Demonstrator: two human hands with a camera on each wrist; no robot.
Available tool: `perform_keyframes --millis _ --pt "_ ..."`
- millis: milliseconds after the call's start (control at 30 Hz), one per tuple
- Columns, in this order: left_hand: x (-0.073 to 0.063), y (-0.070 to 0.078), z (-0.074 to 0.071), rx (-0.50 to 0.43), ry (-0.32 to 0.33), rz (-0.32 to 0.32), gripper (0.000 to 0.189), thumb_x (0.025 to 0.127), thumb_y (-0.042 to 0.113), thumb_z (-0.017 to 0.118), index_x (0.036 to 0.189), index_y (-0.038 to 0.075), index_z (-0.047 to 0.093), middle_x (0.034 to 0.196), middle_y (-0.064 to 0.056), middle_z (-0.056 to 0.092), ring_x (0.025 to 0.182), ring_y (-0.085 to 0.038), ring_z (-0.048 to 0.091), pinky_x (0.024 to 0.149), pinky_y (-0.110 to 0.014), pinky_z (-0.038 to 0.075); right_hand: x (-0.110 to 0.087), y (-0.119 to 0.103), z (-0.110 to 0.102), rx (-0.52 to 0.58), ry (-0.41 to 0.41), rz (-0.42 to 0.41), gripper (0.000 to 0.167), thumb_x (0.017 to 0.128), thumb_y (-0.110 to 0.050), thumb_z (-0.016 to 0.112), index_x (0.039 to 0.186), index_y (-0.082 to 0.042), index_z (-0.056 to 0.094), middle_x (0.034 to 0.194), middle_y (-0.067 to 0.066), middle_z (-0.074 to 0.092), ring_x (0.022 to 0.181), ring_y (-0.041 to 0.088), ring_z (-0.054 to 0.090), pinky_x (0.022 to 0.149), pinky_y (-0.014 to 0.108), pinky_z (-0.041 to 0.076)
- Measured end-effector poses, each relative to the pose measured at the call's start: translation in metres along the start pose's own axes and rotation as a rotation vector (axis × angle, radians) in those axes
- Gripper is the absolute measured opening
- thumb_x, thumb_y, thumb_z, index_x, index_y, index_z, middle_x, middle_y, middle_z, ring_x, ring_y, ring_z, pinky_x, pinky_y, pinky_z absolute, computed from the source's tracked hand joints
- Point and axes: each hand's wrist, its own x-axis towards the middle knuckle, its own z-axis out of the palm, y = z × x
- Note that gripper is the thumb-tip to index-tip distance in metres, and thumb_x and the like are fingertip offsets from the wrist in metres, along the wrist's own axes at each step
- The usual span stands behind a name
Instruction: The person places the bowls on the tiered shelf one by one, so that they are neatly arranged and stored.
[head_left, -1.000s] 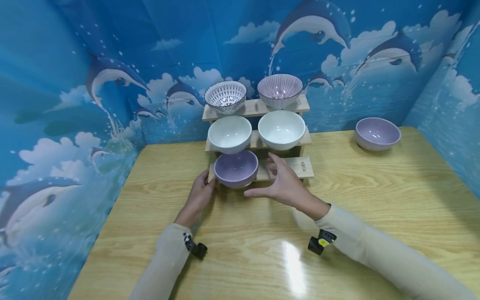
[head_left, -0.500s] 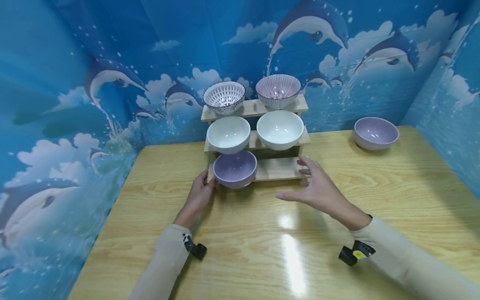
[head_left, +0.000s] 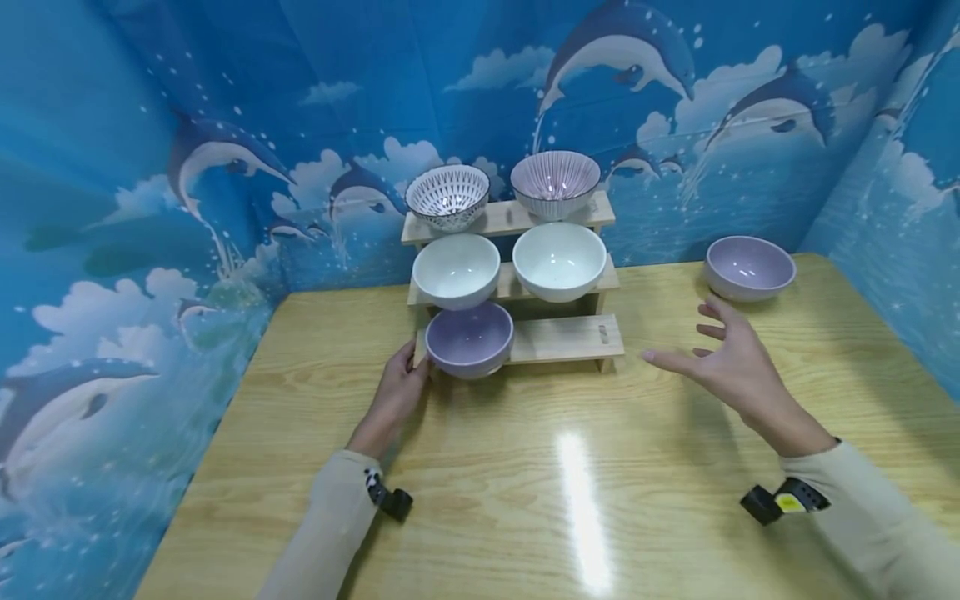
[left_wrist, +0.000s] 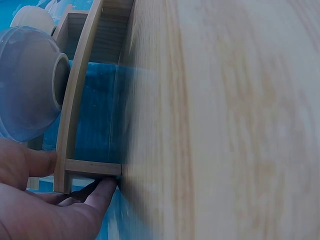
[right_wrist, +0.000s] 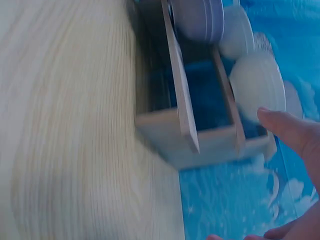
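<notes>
A three-tier wooden display stand (head_left: 561, 339) holds bowls. At its left end my left hand (head_left: 396, 390) grips the lowest tier; in the left wrist view the thumb lies at the board (left_wrist: 75, 107) and the fingers at its end support. Just beside this hand, a purple bowl (head_left: 469, 343) sits on the left of that tier, whose right half is bare. My right hand (head_left: 738, 371) is held over the table right of the stand, fingers spread and holding nothing. Beyond its fingertips a second purple bowl (head_left: 750, 271) stands on the table.
Two white bowls (head_left: 456, 273) fill the middle tier. On the top tier are a black-patterned bowl (head_left: 447, 198) and a purple-striped bowl (head_left: 555, 187). A blue dolphin-print cloth (head_left: 495, 108) hangs behind and beside the wooden table (head_left: 480, 492).
My right hand has moved away from the purple bowl on the lowest tier, rightward toward the other purple bowl. The left hand has stayed at the stand.
</notes>
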Motion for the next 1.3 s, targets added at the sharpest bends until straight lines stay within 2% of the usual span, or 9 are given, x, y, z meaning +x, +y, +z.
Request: perform_keyframes --millis 133,333,500,700,900,1067,1200,1300 --pt "0.000 0.000 0.000 0.000 0.005 -0.003 0.058 0.108 0.020 0.048 0.160 0.008 0.025 0.166 -0.012 0.023 0.151 -0.028 0.024 0.120 -0.040 0.029 0.008 0.015 -0.016 -0.027 0.086 -0.014 0.118 0.084 -0.045 0.083 0.163 -0.008 0.003 0.164 0.030 0.010 0.136 0.061 0.032 0.096 0.072 0.044" --pt "-0.001 -0.001 -0.001 0.018 0.019 -0.008 0.059 0.108 0.021 0.048 0.161 0.009 0.025 0.167 -0.012 0.019 0.153 -0.030 0.020 0.121 -0.042 0.026 0.022 0.037 -0.036 -0.109 0.219 0.019 0.121 0.084 -0.050 0.081 0.161 0.000 0.002 0.162 0.034 0.012 0.139 0.059 0.028 0.096 0.074 0.040" --pt "-0.001 0.000 -0.001 0.042 0.032 -0.027 0.060 0.108 0.024 0.049 0.161 0.011 0.024 0.168 -0.012 0.016 0.153 -0.030 0.016 0.122 -0.044 0.022 0.036 0.052 -0.051 -0.133 0.292 0.050 0.122 0.082 -0.053 0.081 0.161 0.001 0.006 0.160 0.035 0.017 0.138 0.058 0.031 0.099 0.074 0.036" --pt "-0.002 0.001 -0.001 0.036 0.029 -0.028 0.060 0.107 0.024 0.051 0.161 0.012 0.026 0.168 -0.011 0.016 0.154 -0.030 0.016 0.123 -0.044 0.021 0.055 0.068 -0.065 -0.138 0.366 0.073 0.121 0.078 -0.052 0.085 0.155 0.012 0.017 0.155 0.039 0.026 0.141 0.055 0.029 0.106 0.073 0.033" --pt "-0.002 0.000 -0.001 0.042 0.023 -0.003 0.061 0.108 0.024 0.050 0.161 0.010 0.025 0.168 -0.013 0.016 0.153 -0.032 0.016 0.123 -0.044 0.021 0.069 0.077 -0.075 -0.162 0.381 0.111 0.126 0.080 -0.056 0.080 0.155 0.015 0.008 0.158 0.039 0.015 0.144 0.054 0.019 0.109 0.073 0.029" --pt "-0.002 0.000 -0.001 0.048 0.019 0.000 0.061 0.108 0.025 0.050 0.161 0.010 0.025 0.168 -0.013 0.016 0.153 -0.032 0.016 0.123 -0.045 0.020 0.080 0.081 -0.078 -0.163 0.405 0.106 0.122 0.080 -0.056 0.081 0.155 0.013 0.014 0.153 0.040 0.024 0.138 0.055 0.029 0.105 0.071 0.034" --pt "-0.001 -0.001 -0.001 0.042 0.017 0.007 0.061 0.107 0.025 0.051 0.161 0.010 0.026 0.167 -0.013 0.017 0.153 -0.032 0.018 0.123 -0.045 0.022 0.091 0.084 -0.076 -0.131 0.443 0.096 0.114 0.079 -0.051 0.083 0.153 0.011 0.022 0.149 0.035 0.034 0.130 0.046 0.038 0.102 0.060 0.040" --pt "-0.001 -0.001 -0.001 0.028 0.013 0.015 0.060 0.107 0.023 0.050 0.160 0.009 0.025 0.167 -0.014 0.017 0.153 -0.032 0.018 0.122 -0.044 0.023 0.097 0.085 -0.074 -0.098 0.446 0.114 0.114 0.079 -0.051 0.083 0.154 0.009 0.021 0.150 0.032 0.032 0.130 0.043 0.039 0.104 0.057 0.041"
